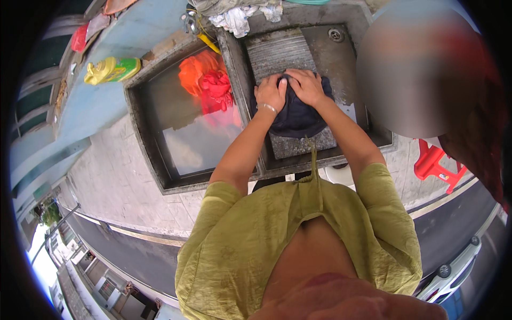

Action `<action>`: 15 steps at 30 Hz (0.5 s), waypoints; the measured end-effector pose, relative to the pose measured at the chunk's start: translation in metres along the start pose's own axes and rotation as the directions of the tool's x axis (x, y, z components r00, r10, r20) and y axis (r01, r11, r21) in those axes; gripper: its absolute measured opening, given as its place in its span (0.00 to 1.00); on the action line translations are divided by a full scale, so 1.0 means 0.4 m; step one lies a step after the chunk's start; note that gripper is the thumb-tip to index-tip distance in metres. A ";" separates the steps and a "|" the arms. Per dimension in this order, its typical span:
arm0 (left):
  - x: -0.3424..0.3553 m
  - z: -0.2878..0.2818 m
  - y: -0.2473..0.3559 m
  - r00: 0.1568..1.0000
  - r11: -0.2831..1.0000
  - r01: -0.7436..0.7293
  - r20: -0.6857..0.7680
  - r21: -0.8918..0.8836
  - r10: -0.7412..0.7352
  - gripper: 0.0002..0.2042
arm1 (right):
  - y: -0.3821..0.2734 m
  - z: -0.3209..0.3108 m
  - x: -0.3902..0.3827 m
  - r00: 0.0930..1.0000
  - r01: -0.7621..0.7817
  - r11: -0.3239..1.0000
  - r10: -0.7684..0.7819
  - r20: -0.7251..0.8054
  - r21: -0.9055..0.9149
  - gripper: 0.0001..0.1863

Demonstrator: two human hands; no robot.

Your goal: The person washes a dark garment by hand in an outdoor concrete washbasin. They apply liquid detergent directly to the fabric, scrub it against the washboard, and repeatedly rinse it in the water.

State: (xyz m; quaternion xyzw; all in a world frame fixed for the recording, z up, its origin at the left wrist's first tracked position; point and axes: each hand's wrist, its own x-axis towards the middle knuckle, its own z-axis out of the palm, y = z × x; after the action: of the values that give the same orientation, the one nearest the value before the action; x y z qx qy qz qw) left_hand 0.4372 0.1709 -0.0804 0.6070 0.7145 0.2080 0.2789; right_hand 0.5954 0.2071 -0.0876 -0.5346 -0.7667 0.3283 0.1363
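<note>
Both my hands bear down on a bunched dark navy cloth [298, 114] lying on a ridged stone washboard [281, 50] in the right-hand basin. My left hand [271, 92], a bracelet at its wrist, is closed on the cloth's left side, thumb pointing away from me. Beside it my right hand [306, 86] is closed over the cloth's far edge, its fingertips partly hidden. The two hands nearly touch. In the left basin [140, 133], orange cloth [194, 72] and red cloth [216, 84] lie partly in cloudy water.
A yellow-green jug [112, 70] lies left of the basins. At their far side are a tap [190, 22] with a yellow hose [208, 42] and a white patterned cloth [234, 21]. A blurred person [421, 69] is close on the right, near a red stool [438, 164].
</note>
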 end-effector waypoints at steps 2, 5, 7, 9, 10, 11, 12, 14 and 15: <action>-0.125 -0.027 0.021 0.969 0.974 -0.215 -0.141 -0.077 0.203 0.17 | -0.032 -0.023 -0.116 0.980 0.166 0.986 -0.162 -0.115 0.024 0.20; -0.303 -0.012 0.040 0.962 0.962 -0.253 -0.133 -0.098 0.239 0.20 | -0.095 -0.044 -0.278 0.967 0.236 0.971 -0.233 -0.102 0.021 0.20; -0.351 0.008 0.028 0.953 0.957 -0.290 -0.094 -0.021 0.287 0.19 | -0.083 -0.011 -0.327 0.967 0.239 0.971 -0.236 -0.096 0.018 0.20; -0.323 0.019 0.022 0.940 0.949 -0.313 -0.132 0.027 0.314 0.16 | -0.075 0.005 -0.312 0.962 0.223 0.975 -0.223 -0.158 -0.020 0.18; -0.298 0.028 0.012 0.943 0.951 -0.307 -0.123 0.031 0.308 0.15 | -0.072 0.005 -0.293 0.975 0.188 0.982 -0.187 -0.123 -0.003 0.17; -0.270 0.029 0.009 0.948 0.954 -0.297 -0.113 0.037 0.299 0.15 | -0.067 0.001 -0.261 0.985 0.153 0.988 -0.151 -0.086 0.015 0.16; -0.243 0.026 0.008 0.937 0.944 -0.323 -0.118 0.074 0.329 0.12 | -0.061 0.005 -0.239 0.978 0.173 0.985 -0.172 -0.121 -0.001 0.16; -0.190 0.016 0.014 0.955 0.955 -0.285 -0.066 0.080 0.290 0.08 | -0.044 0.009 -0.183 0.986 0.150 0.988 -0.152 -0.066 -0.038 0.15; -0.172 0.016 0.015 0.961 0.959 -0.268 -0.044 0.095 0.273 0.07 | -0.034 0.013 -0.162 0.989 0.143 0.989 -0.145 -0.041 -0.041 0.14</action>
State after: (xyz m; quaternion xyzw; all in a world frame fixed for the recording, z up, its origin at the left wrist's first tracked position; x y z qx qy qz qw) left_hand 0.4531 0.1042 -0.0714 0.7046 0.6408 0.2296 0.2006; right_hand 0.6080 0.1435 -0.0737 -0.4874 -0.8062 0.2914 0.1661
